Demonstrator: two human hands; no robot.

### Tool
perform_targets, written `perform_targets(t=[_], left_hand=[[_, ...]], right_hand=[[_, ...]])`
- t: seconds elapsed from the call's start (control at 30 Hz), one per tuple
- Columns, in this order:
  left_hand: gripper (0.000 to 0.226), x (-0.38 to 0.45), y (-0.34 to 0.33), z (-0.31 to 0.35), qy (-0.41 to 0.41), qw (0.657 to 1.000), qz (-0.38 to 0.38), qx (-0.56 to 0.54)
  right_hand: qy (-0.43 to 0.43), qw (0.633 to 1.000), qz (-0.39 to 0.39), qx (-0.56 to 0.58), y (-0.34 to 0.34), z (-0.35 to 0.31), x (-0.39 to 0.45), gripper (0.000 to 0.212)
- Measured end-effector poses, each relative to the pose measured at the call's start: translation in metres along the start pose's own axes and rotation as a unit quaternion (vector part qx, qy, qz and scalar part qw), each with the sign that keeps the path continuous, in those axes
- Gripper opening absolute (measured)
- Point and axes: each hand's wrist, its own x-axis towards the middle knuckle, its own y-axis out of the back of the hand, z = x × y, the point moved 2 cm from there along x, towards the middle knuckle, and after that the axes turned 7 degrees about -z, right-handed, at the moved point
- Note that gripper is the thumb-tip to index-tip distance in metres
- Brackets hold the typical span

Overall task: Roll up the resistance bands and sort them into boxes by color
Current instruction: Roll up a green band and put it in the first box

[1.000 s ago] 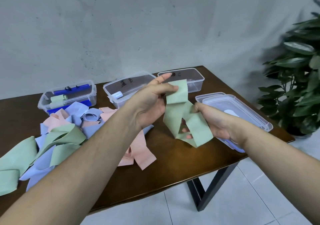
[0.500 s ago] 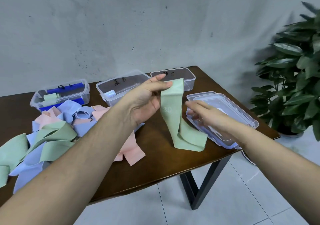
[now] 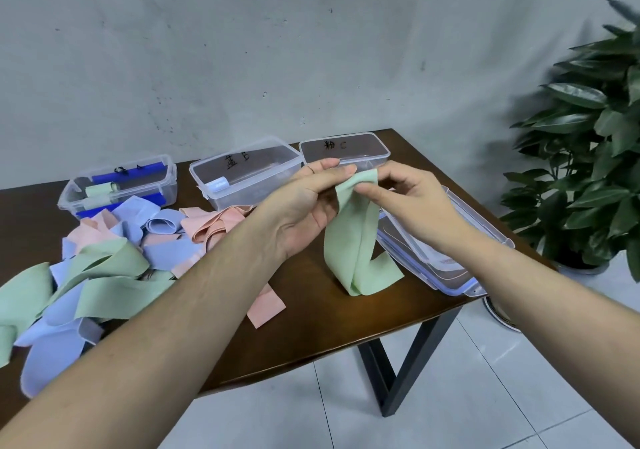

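A green resistance band [image 3: 356, 241] hangs down to the brown table [image 3: 311, 313], its lower end folded on the wood. My left hand [image 3: 304, 209] pinches the band's top edge from the left. My right hand [image 3: 405, 199] pinches the same top edge from the right, fingers curled on it. Three clear boxes stand at the back: the left box [image 3: 117, 185] holds rolled green bands and blue clips, the middle box [image 3: 246, 175] holds one pale blue roll, the right box [image 3: 344, 151] looks empty.
A loose pile of green, blue and pink bands [image 3: 104, 258] covers the table's left side. Stacked clear lids [image 3: 446, 251] lie under my right forearm at the table's right edge. A potted plant [image 3: 595, 158] stands on the floor to the right.
My right hand let go of the band's lower part and rose to its top edge beside my left hand. The band now hangs straight down instead of looping between both hands.
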Motion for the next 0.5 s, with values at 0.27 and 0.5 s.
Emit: perform_targets(t=[0.27, 0.5], left_hand=[[0.059, -0.004, -0.006, -0.011, -0.042, 0.986, -0.013, 0.162], [0.018, 0.003, -0.012, -0.026, -0.093, 0.974, 0.005, 0.207]], right_hand=[[-0.035, 0.997, 0.029, 0.064, 0.000, -0.019, 0.025, 0.040], [-0.109, 0.988, 0.050, 0.098, -0.006, -0.022, 0.045, 0.039]])
